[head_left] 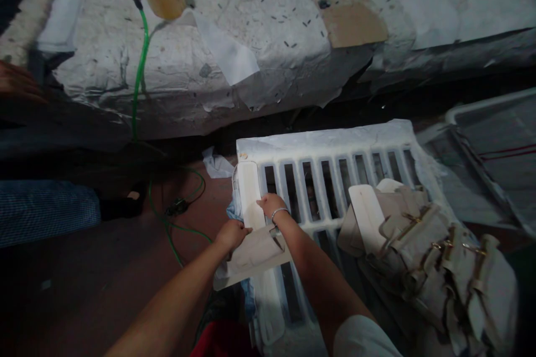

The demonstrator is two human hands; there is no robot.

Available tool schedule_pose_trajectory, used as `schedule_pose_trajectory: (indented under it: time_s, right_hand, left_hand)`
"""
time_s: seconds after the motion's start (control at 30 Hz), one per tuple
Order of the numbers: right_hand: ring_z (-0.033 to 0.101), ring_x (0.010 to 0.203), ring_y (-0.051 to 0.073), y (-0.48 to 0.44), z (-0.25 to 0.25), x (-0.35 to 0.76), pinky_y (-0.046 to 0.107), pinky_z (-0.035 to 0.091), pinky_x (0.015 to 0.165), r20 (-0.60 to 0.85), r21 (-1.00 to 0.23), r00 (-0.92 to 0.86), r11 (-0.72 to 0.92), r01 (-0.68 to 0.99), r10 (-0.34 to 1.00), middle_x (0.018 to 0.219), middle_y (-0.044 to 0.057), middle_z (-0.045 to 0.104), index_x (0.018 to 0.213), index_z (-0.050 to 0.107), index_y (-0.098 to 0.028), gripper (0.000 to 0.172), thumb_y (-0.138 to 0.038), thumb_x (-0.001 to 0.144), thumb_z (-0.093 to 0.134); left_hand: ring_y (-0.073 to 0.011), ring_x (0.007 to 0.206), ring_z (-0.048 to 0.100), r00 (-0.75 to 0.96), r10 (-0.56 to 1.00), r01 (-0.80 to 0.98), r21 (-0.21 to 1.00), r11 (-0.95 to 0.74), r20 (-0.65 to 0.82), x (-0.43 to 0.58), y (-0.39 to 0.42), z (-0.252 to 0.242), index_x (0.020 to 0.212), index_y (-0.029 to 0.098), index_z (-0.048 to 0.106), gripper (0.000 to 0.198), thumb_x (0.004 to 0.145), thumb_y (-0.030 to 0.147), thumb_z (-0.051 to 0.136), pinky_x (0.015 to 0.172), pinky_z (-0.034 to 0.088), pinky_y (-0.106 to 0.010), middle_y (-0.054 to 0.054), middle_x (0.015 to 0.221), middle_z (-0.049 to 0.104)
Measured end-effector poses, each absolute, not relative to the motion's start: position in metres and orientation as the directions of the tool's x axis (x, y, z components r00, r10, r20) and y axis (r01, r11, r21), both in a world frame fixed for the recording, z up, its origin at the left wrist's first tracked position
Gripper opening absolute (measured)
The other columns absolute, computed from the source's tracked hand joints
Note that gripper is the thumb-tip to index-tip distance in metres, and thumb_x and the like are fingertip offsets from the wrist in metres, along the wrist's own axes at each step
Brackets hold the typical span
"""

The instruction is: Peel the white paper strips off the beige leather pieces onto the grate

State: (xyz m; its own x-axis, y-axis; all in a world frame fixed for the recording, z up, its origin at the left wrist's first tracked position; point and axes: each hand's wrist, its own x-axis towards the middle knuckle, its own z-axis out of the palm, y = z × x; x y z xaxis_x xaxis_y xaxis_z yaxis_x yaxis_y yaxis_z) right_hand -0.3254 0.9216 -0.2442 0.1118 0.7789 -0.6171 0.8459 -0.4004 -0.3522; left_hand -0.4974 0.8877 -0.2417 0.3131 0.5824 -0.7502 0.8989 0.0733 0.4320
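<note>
The pale panel (250, 187) lies near the middle of the frame, on the left edge of the slatted white surface (326, 140), its long axis running nearly up and down the frame. It extends leftward and upward from the right hand (272, 205), whose fingertips meet its right side, and upward from the left hand (231, 234), at its lower end. The right hand is nearer its middle. Both hands' fingers are drawn in narrowly; whether either pinches the panel, I cannot tell. A beige piece (255, 250) adjoins below.
</note>
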Motion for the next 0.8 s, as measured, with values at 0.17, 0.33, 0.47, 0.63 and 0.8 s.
schedule_pose_trajectory:
  time_s: [0.17,0.33,0.47,0.63,0.8]
  right_hand:
    - [0.057,0.095,0.026,0.932,-0.223,-0.334,0.034,0.043,0.079,-0.544,-0.243,0.170,-0.349,0.905,0.821,0.103,0.019,0.061,0.103,0.061,-0.007,0.036,-0.031,0.075,0.063]
    - [0.023,0.131,0.027,0.938,-0.233,-0.337,0.043,0.022,0.105,-0.209,-0.298,-0.183,0.116,0.947,0.961,0.143,0.013,0.027,0.135,0.033,-0.013,0.070,-0.045,0.079,0.058]
    - [0.009,0.135,0.025,0.940,-0.259,-0.334,0.049,0.009,0.109,-0.097,-0.260,-0.332,0.298,0.918,0.938,0.148,0.006,0.015,0.140,0.025,-0.015,0.071,-0.054,0.084,0.043]
    - [0.011,0.134,0.027,0.924,-0.266,-0.338,0.051,0.004,0.108,-0.015,-0.254,-0.291,0.277,0.927,0.957,0.147,0.007,0.020,0.139,0.029,-0.014,0.068,-0.052,0.085,0.044]
    - [0.014,0.134,0.024,0.873,-0.270,-0.353,0.046,0.006,0.110,0.033,-0.320,-0.192,0.192,0.928,0.981,0.145,0.006,0.025,0.137,0.032,-0.014,0.055,-0.040,0.090,0.039]
  left_hand:
    - [-0.0238,0.077,0.061,0.270,0.595,0.936,0.350,0.021,-0.757,-0.495,0.891,-0.235,0.075,0.017,0.070,0.035,0.071,0.048,0.055,0.064,0.040,-0.028,-0.013,0.083,0.067]
    - [-0.0278,0.079,0.061,0.288,0.606,0.933,0.361,-0.002,-0.742,-0.492,0.897,-0.236,0.072,0.017,0.069,0.033,0.068,0.047,0.058,0.064,0.039,-0.031,-0.014,0.083,0.067]
    - [-0.0199,0.070,0.059,0.373,0.581,0.880,0.475,0.026,-0.723,-0.515,0.884,-0.227,0.064,0.015,0.064,0.042,0.076,0.053,0.048,0.060,0.038,-0.026,-0.008,0.069,0.064]
    - [-0.0133,0.059,0.056,0.165,0.544,0.745,0.465,0.478,-0.823,-0.595,0.836,-0.180,0.064,0.013,0.060,0.043,0.077,0.054,0.051,0.053,0.041,-0.022,-0.001,0.059,0.059]
    - [-0.0139,0.068,0.060,-0.009,0.484,0.639,0.368,0.676,-0.875,-0.656,0.797,-0.138,0.085,0.011,0.062,0.043,0.084,0.051,0.046,0.066,0.050,-0.029,-0.002,0.076,0.063]
